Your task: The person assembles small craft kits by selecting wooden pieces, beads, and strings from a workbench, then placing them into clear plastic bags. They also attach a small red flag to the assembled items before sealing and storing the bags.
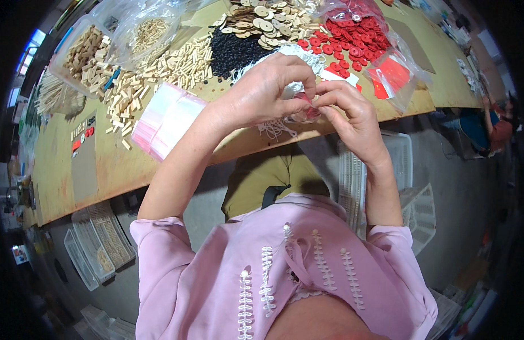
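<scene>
Near the table's front edge, my left hand (pixel 267 88) and my right hand (pixel 353 116) meet, fingertips pinched together on a small clear plastic bag (pixel 305 115) with a reddish strip along its top. What the bag holds is hard to make out. White string (pixel 275 129) lies under it at the edge, with more white cord behind my left hand. A stack of clear bags with pink strips (pixel 168 118) rests left of my left forearm. Black beads (pixel 233 52) and red discs (pixel 358 41) are heaped beyond my hands.
Wooden discs (pixel 267 22) and short wooden dowels (pixel 188 59) lie in piles. Wooden blocks fill a clear tub (pixel 83 48). A clear bag with red cards (pixel 393 76) sits at the right. A sample board (pixel 84 153) lies left. White baskets (pixel 406 150) stand below; another person (pixel 494 124) sits far right.
</scene>
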Available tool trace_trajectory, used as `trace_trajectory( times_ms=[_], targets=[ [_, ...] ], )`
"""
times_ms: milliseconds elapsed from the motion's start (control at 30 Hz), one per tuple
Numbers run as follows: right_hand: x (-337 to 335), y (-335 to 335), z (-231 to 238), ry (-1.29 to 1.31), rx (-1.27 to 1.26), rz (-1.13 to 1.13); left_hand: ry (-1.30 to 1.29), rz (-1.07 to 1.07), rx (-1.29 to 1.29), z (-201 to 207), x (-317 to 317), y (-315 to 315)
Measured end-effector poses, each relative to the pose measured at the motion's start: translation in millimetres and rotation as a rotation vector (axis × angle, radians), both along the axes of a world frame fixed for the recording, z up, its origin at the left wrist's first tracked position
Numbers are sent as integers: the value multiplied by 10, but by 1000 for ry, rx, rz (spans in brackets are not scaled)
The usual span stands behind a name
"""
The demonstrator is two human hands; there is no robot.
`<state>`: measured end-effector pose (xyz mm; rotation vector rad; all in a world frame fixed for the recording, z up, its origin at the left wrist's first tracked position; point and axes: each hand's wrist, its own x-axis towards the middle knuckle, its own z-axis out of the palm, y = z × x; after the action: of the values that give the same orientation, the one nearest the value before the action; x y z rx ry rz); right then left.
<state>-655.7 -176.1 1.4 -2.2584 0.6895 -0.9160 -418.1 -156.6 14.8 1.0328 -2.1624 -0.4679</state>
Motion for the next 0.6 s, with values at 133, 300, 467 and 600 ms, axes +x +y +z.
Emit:
trace_trajectory(
  times_ms=[133,300,467,600],
  targets=[
    [52,-11,-42,-86,-31,7,63,-46,44,-68,54,10],
    [116,17,-91,-84,6,-9,145,53,20,-142,76,131],
    [189,86,-21,-7,17,11,227,73,113,-234,-72,291],
    [146,157,-77,70,-57,-17,102,146,-59,-521,-112,142]
  ],
)
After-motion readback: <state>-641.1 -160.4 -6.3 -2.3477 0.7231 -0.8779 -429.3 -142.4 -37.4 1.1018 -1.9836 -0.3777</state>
